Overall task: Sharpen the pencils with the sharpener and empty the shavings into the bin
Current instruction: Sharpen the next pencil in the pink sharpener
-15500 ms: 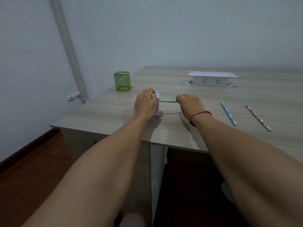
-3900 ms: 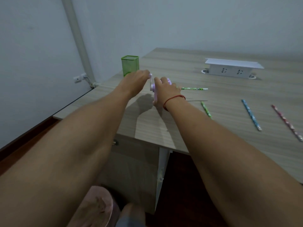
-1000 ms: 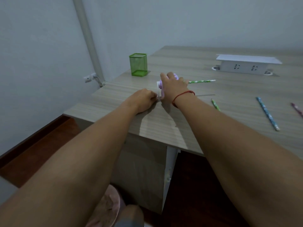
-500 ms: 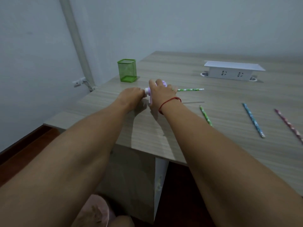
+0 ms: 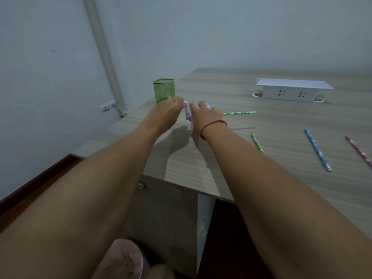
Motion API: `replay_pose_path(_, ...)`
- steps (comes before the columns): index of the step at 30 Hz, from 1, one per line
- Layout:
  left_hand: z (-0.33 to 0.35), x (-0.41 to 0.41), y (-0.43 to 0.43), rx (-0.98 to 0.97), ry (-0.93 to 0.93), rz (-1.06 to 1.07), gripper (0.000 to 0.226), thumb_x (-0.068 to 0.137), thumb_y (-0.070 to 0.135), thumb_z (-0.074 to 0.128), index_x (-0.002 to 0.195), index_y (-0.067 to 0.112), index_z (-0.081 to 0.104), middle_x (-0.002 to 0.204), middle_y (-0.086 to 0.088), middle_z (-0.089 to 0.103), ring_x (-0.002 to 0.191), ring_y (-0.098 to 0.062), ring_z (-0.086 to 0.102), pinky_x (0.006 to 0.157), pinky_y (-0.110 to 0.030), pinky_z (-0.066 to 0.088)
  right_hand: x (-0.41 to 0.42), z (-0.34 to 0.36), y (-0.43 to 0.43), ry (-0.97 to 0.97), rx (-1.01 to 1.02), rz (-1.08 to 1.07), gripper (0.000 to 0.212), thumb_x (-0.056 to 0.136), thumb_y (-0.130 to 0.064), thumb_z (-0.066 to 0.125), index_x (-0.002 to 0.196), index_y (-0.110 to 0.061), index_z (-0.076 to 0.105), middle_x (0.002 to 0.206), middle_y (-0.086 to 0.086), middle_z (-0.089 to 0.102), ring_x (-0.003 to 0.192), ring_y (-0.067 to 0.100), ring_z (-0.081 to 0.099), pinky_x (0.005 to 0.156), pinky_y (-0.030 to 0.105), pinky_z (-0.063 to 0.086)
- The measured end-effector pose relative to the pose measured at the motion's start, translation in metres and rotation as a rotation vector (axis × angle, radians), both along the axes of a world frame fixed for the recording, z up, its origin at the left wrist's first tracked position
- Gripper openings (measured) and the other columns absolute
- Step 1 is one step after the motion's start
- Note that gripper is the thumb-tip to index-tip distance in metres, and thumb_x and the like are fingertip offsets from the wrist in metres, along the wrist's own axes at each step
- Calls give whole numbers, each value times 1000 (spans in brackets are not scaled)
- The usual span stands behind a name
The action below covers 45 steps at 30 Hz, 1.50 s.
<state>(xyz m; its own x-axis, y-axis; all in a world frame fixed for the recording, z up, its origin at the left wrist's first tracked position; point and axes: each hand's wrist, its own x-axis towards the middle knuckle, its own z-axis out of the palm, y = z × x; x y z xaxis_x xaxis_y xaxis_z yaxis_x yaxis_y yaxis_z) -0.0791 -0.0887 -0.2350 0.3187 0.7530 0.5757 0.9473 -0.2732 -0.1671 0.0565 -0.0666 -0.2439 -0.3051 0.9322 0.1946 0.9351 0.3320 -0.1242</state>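
Observation:
A small purple crank sharpener (image 5: 207, 107) stands near the left part of the wooden desk (image 5: 281, 150). My right hand (image 5: 202, 118) grips its body from above. My left hand (image 5: 168, 110) pinches the pale crank handle (image 5: 185, 106) on its left side, with the handle raised. A green patterned pencil (image 5: 239, 113) sticks out of the sharpener's right side, level with the desk. Loose on the desk lie another green pencil (image 5: 257, 142), a blue pencil (image 5: 317, 150) and a pink pencil (image 5: 359, 151).
A green mesh cup (image 5: 163, 90) stands behind my left hand near the desk's left edge. A white socket box (image 5: 291, 91) sits at the back right. A pink slipper (image 5: 120, 258) shows on the floor below the desk edge.
My left hand has swung the crank handle from low beside the sharpener up to its top. My right hand has kept its grip on the sharpener, and the pencil stays inserted.

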Motion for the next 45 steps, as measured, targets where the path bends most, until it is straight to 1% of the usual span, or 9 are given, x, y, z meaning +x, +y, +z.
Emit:
replay_pose_path(5, -17, -3, -21, -29, -35, -89, 16, 98, 9, 43, 99, -1, 55, 92, -22, 62, 77, -40, 61, 59, -47, 46, -2, 0, 2, 30, 5, 4, 66, 80, -25, 73, 135, -23, 38, 143, 8, 34, 127, 40, 43, 105, 56, 34)
replay_pose_path(11, -32, -1, -33, -136, -93, -77, 23, 101, 21, 39, 96, 3, 52, 96, -20, 64, 80, -38, 60, 65, -47, 46, -1, 4, 1, 2, -27, 25, 81, 68, -20, 83, 136, -22, 38, 144, 8, 34, 128, 40, 41, 101, 49, 38)
replay_pose_path(16, -40, 3, -29, -250, -99, -15, 23, 99, 18, 43, 102, 2, 59, 103, -19, 65, 89, -35, 61, 72, -37, 42, -1, 0, 5, 57, 31, 39, 55, 86, -25, 66, 134, -21, 41, 142, 11, 37, 127, 41, 43, 102, 50, 37)
replay_pose_path(23, -49, -2, 7, -404, -204, 130, 31, 96, 29, 43, 105, 13, 68, 105, -17, 68, 95, -36, 63, 82, -41, 51, -2, -4, 12, 9, 9, 68, 79, 73, -24, 78, 139, -23, 36, 142, 9, 36, 128, 40, 43, 107, 52, 36)
replay_pose_path(31, -53, -2, 27, -345, -255, 149, 27, 96, 23, 45, 111, 12, 64, 108, -23, 66, 98, -39, 62, 79, -41, 48, -1, 1, 8, -8, -4, 29, 77, 73, -23, 78, 138, -22, 36, 143, 8, 35, 128, 40, 42, 105, 54, 35)
replay_pose_path(34, -51, -2, 25, -353, -279, 151, 27, 96, 24, 43, 112, 13, 62, 109, -22, 66, 98, -38, 62, 78, -40, 48, 5, 9, 6, -27, -68, 76, 84, 72, -20, 80, 141, -22, 32, 148, 10, 28, 128, 43, 42, 104, 53, 38)
replay_pose_path(37, -50, -2, 21, -353, -298, 150, 28, 97, 30, 43, 110, 14, 62, 108, -23, 65, 97, -39, 62, 75, -39, 47, 17, 18, 3, 14, -72, 124, 80, 87, -1, 58, 152, -21, 17, 159, 16, 7, 127, 46, 45, 105, 50, 40)
replay_pose_path(41, -49, 0, 18, -393, -324, 191, 22, 95, 30, 48, 107, 16, 61, 108, -20, 65, 97, -37, 62, 74, -37, 47, 42, 25, -3, -18, 37, 23, 39, 95, 3, 39, 134, -3, 45, 138, 22, 48, 122, 39, 53, 97, 41, 43)
replay_pose_path(45, -39, 7, 13, -424, -375, 214, 20, 94, 23, 49, 105, 15, 64, 111, -17, 64, 99, -34, 61, 78, -38, 47, 60, 28, -14, -150, 125, -23, 35, 100, -3, 35, 127, -5, 57, 130, 18, 57, 120, 35, 56, 96, 40, 45)
